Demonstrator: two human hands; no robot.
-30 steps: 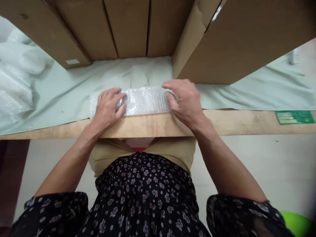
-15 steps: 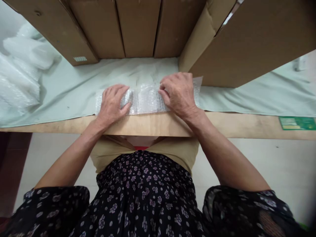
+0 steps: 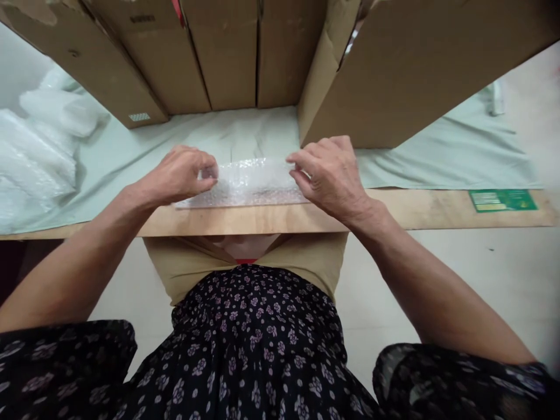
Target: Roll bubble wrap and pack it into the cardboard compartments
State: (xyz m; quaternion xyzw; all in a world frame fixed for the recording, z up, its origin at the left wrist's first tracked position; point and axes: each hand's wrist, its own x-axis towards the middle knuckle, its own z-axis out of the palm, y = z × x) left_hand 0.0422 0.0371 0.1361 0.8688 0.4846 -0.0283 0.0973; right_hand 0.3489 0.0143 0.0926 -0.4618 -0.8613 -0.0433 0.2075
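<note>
Clear bubble wrap (image 3: 258, 181), in the head view, is lying lengthwise along the wooden edge (image 3: 236, 221), on the pale green cloth (image 3: 254, 131) just beyond it; the left hand (image 3: 184, 172) is pinching the wrap's left end between curled finger and thumb; the right hand (image 3: 330, 178) is pinching its right end, fingertips close together. Beyond the wooden edge, brown cartons (image 3: 231, 64) are standing on the cloth; on its right part, a green card (image 3: 503, 200) is lying flat.
</note>
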